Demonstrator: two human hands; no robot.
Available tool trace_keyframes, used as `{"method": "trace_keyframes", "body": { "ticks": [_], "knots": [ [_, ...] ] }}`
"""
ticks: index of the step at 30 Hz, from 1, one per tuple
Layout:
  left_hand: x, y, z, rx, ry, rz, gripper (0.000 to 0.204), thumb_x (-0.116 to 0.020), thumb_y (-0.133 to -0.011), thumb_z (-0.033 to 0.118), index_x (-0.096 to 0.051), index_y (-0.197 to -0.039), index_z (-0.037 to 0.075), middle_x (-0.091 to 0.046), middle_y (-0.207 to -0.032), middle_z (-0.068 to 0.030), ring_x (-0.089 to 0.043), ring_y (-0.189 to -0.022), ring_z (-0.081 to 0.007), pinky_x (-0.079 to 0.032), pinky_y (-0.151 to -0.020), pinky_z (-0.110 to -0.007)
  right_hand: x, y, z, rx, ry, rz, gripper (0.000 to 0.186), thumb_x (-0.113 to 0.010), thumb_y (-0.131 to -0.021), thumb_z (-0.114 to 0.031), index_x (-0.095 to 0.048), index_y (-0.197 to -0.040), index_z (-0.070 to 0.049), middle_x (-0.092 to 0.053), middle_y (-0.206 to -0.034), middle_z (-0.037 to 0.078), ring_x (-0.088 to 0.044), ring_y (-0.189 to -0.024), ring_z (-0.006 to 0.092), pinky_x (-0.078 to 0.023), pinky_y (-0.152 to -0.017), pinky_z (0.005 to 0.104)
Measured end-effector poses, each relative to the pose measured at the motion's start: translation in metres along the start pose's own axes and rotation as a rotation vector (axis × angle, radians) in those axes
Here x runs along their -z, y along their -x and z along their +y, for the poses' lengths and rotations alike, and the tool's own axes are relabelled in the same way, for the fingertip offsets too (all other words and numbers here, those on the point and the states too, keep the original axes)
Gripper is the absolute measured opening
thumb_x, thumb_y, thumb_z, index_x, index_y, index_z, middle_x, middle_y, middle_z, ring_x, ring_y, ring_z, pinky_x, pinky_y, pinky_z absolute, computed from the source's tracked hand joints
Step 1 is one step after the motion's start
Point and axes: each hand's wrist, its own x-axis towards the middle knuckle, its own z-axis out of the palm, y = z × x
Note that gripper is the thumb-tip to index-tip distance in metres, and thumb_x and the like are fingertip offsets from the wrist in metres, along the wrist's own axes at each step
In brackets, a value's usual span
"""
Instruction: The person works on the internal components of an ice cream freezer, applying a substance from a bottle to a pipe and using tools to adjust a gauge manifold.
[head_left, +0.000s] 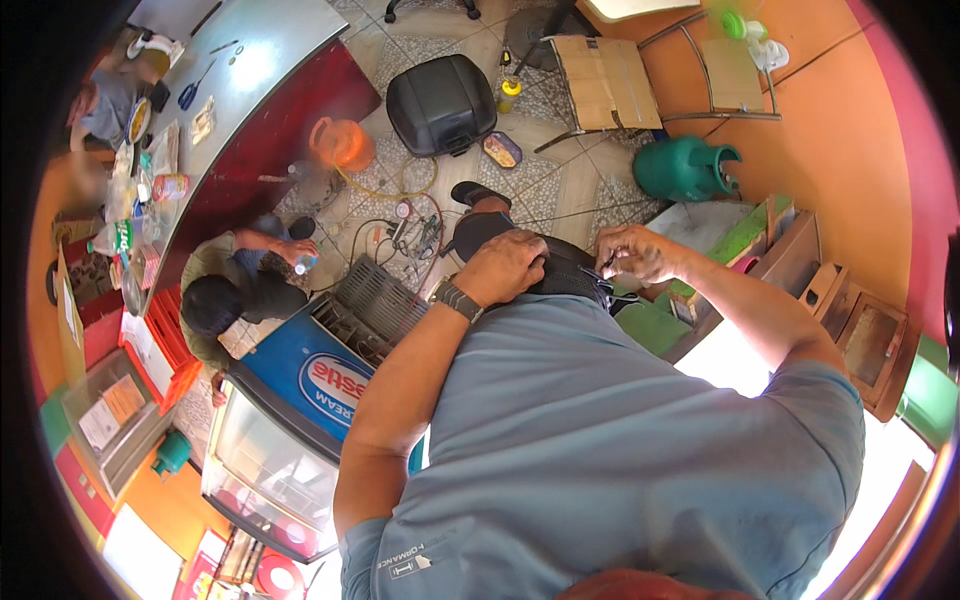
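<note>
A black mesh pouch (572, 284) lies against my waist, over my dark trousers. Curled over its left end is my left hand (508, 266), with a watch (458, 299) on that wrist. At the pouch's right end, the fingers of my right hand (638, 254) pinch together on something small and dark, too hidden to name. Thin dark cords or straps hang just below those fingers.
A person crouches at left, holding a clear bottle (305, 263), beside a blue freezer (310, 375) and an uncovered grille (372, 300). Hoses and a gauge (404, 210) lie ahead, near an orange cylinder (342, 144) and black case (440, 104). A green cylinder (680, 168) stands right.
</note>
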Motion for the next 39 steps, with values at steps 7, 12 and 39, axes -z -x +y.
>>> {"method": "trace_keyframes", "body": {
  "ticks": [7, 12, 39],
  "knots": [
    [-0.011, 0.015, -0.004, 0.033, -0.015, 0.093, 0.021, -0.062, -0.088, 0.020, -0.066, -0.102, 0.006, -0.066, -0.105, -0.0137, -0.063, -0.105, -0.0324, -0.051, -0.092, -0.044, 0.006, -0.012, 0.013, -0.081, -0.083, -0.250, 0.014, -0.073, -0.089, -0.017, -0.069, -0.095, -0.005, -0.062, -0.096, 0.004, -0.061, -0.092, 0.0155, -0.048, -0.082, 0.0319],
    [0.002, 0.036, -0.014, 0.145, 0.134, 0.192, 0.025, -0.062, -0.093, 0.026, -0.068, -0.108, 0.008, -0.066, -0.105, -0.0136, -0.064, -0.102, -0.0332, -0.051, -0.090, -0.043, 0.054, -0.055, 0.002, -0.328, -0.160, -0.603, 0.035, -0.073, -0.091, -0.028, -0.067, -0.118, -0.006, -0.066, -0.114, 0.005, -0.058, -0.110, 0.0173, -0.045, -0.097, 0.0361],
    [-0.072, -0.052, -0.122, 0.223, 0.732, 0.383, 0.029, -0.068, -0.087, 0.027, -0.074, -0.094, 0.000, -0.073, -0.088, -0.0163, -0.070, -0.079, -0.0268, -0.053, -0.074, -0.041, 0.183, -0.223, 0.056, -0.907, 0.146, -0.716, 0.054, -0.073, -0.087, -0.022, -0.050, -0.133, -0.008, -0.059, -0.119, 0.005, -0.054, -0.112, 0.0209, -0.050, -0.093, 0.0379]
  ]
}}
